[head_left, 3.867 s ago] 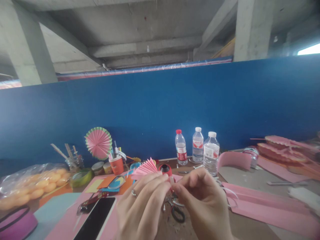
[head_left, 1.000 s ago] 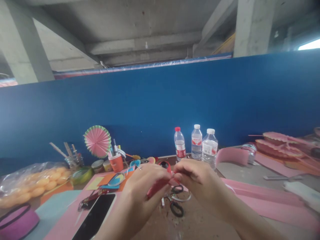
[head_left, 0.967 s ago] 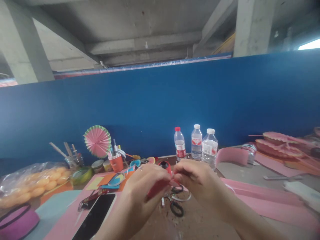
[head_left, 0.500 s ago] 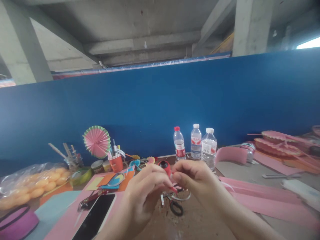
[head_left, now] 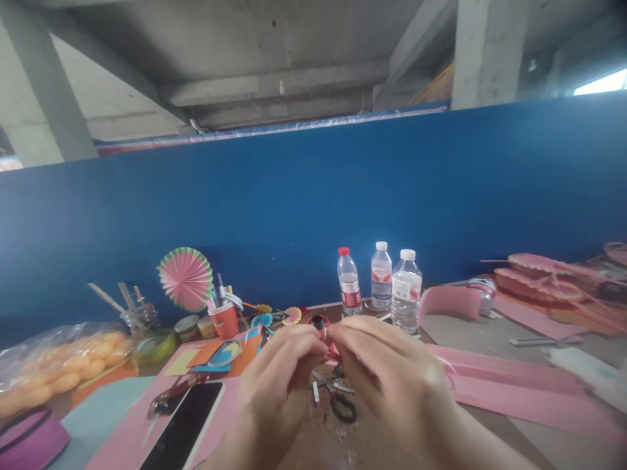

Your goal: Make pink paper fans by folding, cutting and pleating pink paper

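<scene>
My left hand [head_left: 281,378] and right hand [head_left: 392,365] meet at the fingertips, pinching a small pink piece [head_left: 332,350] between them — its shape is mostly hidden. Just below my fingers lie the scissors [head_left: 343,407] on the table [head_left: 377,444]; the phone [head_left: 183,424] rests left of my left hand — three bottles [head_left: 405,294] stand beyond my right.

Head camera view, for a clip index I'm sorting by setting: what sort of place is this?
Probably a makeshift craft workspace in an unfinished building: a bare concrete pillar rises behind a blue partition, and the worktop holds scissors, pink paper and a pleated fan.
</scene>
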Available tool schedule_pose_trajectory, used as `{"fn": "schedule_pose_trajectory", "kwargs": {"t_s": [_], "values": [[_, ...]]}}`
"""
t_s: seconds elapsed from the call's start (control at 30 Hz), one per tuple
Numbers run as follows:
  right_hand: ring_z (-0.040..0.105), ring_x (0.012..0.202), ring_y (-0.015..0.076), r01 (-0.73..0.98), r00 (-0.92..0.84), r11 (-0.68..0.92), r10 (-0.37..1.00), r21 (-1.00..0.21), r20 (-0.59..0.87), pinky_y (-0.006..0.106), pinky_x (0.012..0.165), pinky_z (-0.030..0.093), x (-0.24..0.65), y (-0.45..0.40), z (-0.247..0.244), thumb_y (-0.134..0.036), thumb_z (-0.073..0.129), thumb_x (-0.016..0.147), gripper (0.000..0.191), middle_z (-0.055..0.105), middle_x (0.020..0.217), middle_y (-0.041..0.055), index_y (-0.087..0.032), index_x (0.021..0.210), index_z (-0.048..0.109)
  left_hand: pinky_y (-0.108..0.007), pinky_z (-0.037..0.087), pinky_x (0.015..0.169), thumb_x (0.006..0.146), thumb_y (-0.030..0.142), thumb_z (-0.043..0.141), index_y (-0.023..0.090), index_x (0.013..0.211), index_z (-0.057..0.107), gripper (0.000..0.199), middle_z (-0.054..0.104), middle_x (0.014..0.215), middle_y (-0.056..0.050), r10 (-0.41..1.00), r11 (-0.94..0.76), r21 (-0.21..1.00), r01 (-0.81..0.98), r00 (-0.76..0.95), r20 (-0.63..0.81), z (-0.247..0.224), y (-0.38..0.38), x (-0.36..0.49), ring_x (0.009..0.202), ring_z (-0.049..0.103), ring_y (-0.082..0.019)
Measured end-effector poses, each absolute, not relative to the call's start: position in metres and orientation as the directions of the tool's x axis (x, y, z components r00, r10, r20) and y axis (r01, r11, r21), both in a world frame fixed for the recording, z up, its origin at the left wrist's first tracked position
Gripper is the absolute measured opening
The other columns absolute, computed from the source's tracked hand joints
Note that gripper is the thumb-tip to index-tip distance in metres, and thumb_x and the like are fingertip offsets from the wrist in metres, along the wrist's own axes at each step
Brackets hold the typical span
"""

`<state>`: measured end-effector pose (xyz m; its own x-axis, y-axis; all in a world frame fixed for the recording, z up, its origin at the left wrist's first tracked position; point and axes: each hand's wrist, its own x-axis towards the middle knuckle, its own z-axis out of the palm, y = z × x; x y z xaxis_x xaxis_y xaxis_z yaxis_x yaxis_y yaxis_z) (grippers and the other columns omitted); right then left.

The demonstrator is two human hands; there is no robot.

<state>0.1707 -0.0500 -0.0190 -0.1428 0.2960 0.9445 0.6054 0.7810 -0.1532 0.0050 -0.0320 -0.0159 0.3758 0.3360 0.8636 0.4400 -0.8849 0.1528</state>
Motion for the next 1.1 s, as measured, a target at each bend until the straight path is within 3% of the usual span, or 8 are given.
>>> {"fn": "schedule_pose_trajectory", "kwargs": {"t_s": [0.13, 0.27, 0.5, 0.77, 1.1], "values": [[0.058, 0.068, 0.0126, 0.463, -0.12, 0.806, 0.47, -0.37, 0.874, 0.024, 0.061, 0.046, 0.171, -0.051, -0.016, -0.009, 0.047, 0.088, 0.022, 0.064, 0.076, 0.0025, -0.018, 0.077, 0.063, -0.029, 0.049, 0.082, 0.088, 0.001, 0.045, 0.018, 0.095, 0.055, 0.021, 0.06, 0.094, -0.006, 0.262, -0.902, 0.037, 0.431, 0.476, 0.84, -0.02, -0.031, -0.001, 0.091, 0.057, -0.014], [0.057, 0.066, 0.0123, 0.438, -0.145, 0.775, 0.56, -0.455, 0.816, 0.024, 0.06, 0.044, 0.176, -0.053, -0.013, -0.008, 0.049, 0.085, 0.022, 0.063, 0.073, 0.0007, -0.02, 0.075, 0.064, -0.03, 0.049, 0.082, 0.089, 0.002, 0.041, 0.016, 0.098, 0.055, 0.022, 0.06, 0.094, -0.007, 0.197, -0.917, -0.042, 0.396, 0.544, 0.816, -0.021, -0.029, -0.006, 0.091, 0.057, -0.015], [0.053, 0.058, 0.0099, 0.515, -0.191, 0.726, 0.614, -0.455, 0.766, 0.023, 0.055, 0.038, 0.181, -0.055, -0.013, -0.005, 0.053, 0.079, 0.02, 0.06, 0.066, -0.0023, -0.019, 0.066, 0.059, -0.029, 0.049, 0.083, 0.093, 0.009, 0.037, 0.018, 0.097, 0.059, 0.023, 0.064, 0.094, -0.006, 0.168, -0.905, -0.104, 0.413, 0.571, 0.804, -0.02, -0.029, -0.006, 0.09, 0.06, -0.016], [0.052, 0.057, 0.009, 0.503, -0.193, 0.731, 0.615, -0.461, 0.764, 0.022, 0.054, 0.037, 0.183, -0.055, -0.008, -0.005, 0.055, 0.078, 0.019, 0.059, 0.064, -0.0032, -0.019, 0.064, 0.059, -0.028, 0.05, 0.082, 0.095, 0.012, 0.037, 0.018, 0.097, 0.059, 0.023, 0.064, 0.093, -0.006, 0.187, -0.914, -0.074, 0.399, 0.577, 0.795, -0.02, -0.029, -0.004, 0.09, 0.06, -0.016], [0.052, 0.057, 0.0094, 0.497, -0.255, 0.727, 0.644, -0.473, 0.722, 0.022, 0.053, 0.038, 0.186, -0.056, -0.006, -0.008, 0.056, 0.08, 0.016, 0.06, 0.064, -0.003, -0.019, 0.073, 0.066, -0.029, 0.048, 0.084, 0.093, 0.008, 0.039, 0.018, 0.103, 0.057, 0.024, 0.063, 0.097, -0.007, 0.182, -0.92, -0.096, 0.381, 0.629, 0.755, -0.017, -0.033, -0.008, 0.092, 0.058, -0.017]]}}
